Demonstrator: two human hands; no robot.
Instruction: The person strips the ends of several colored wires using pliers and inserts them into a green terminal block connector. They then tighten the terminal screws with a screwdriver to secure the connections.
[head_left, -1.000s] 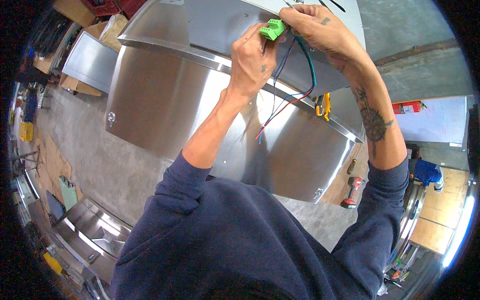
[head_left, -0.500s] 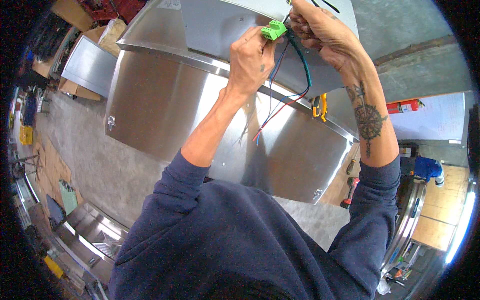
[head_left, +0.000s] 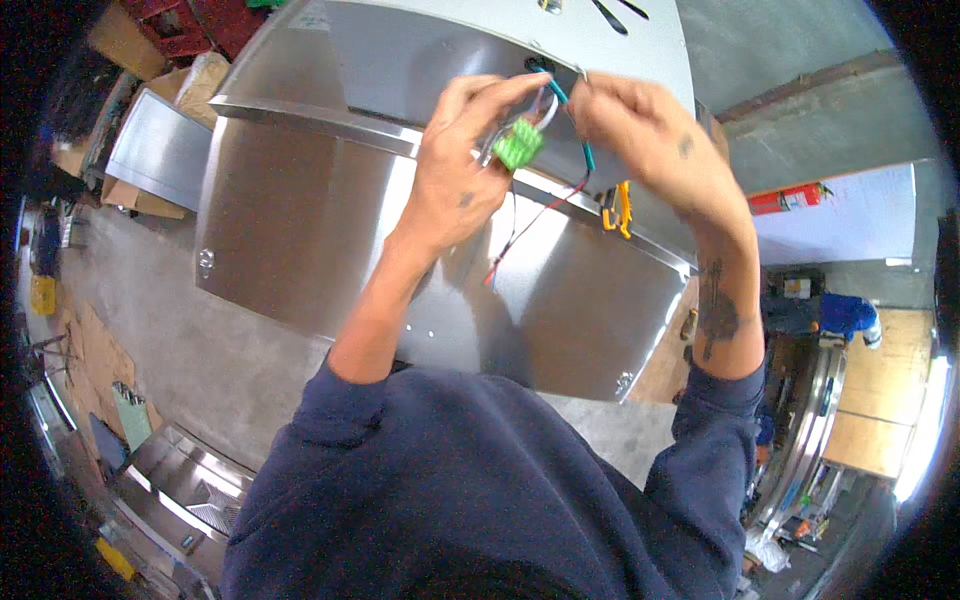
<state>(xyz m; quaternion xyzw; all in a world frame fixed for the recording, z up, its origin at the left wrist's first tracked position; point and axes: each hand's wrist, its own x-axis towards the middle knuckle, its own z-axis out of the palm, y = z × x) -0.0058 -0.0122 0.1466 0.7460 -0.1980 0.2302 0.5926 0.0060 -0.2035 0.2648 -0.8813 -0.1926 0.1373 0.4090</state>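
Note:
My left hand [head_left: 455, 165] is closed round a green terminal block [head_left: 519, 145], its index finger reaching up to a sheathed teal cable [head_left: 587, 155]. Whitish wire loops beside the block. My right hand [head_left: 640, 125] is curled and blurred next to the cable; what its fingers grip is hidden. Thin red and dark wires [head_left: 520, 235] hang from the cable's lower end. The cable runs from a dark hole in a grey metal panel [head_left: 420, 75]. A yellow-handled hand tool [head_left: 624, 210] rests on the ledge right of the wires.
A large stainless steel cabinet front [head_left: 300, 210] spans the space before me. Cardboard boxes and a metal sheet [head_left: 160, 150] stand at left. A red fire extinguisher [head_left: 790, 199] is at right. A steel unit [head_left: 185, 480] sits at lower left.
Both hands have come lower. The green terminal block has moved down and left and turned. My right hand has rolled over, its back now facing up. The view has shifted slightly.

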